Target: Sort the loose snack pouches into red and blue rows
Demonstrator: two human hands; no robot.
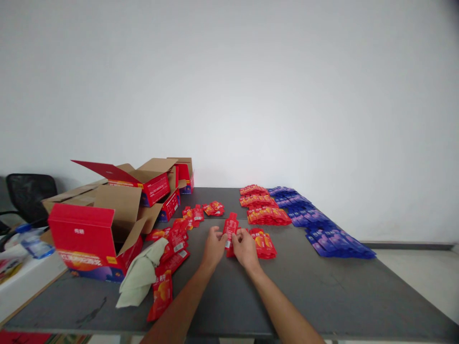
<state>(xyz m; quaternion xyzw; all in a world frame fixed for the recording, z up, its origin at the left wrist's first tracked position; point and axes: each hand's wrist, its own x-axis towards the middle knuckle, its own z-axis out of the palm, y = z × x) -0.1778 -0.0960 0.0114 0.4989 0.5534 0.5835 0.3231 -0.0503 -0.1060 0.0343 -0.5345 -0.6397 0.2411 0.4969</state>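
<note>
A small red pouch (230, 228) with a spout-like top is pinched between my two hands at the middle of the dark table. My left hand (215, 244) grips its left edge with thumb and fingers. On its right edge, my right hand (244, 246) is closed, beside a short row of red pouches (264, 243) that it partly covers. Loose red pouches (177, 237) lie heaped to the left of my left hand. A pale green cloth (141, 274) rests against that heap, with another red pouch (162, 292) in front of it.
Open red cardboard boxes (84, 239) crowd the table's left side. Stacked rows of red pouches (267, 215) stand at the back, with rows of blue pouches (337, 242) to their right. A bottle (34, 242) and a black chair (31, 198) are at the far left.
</note>
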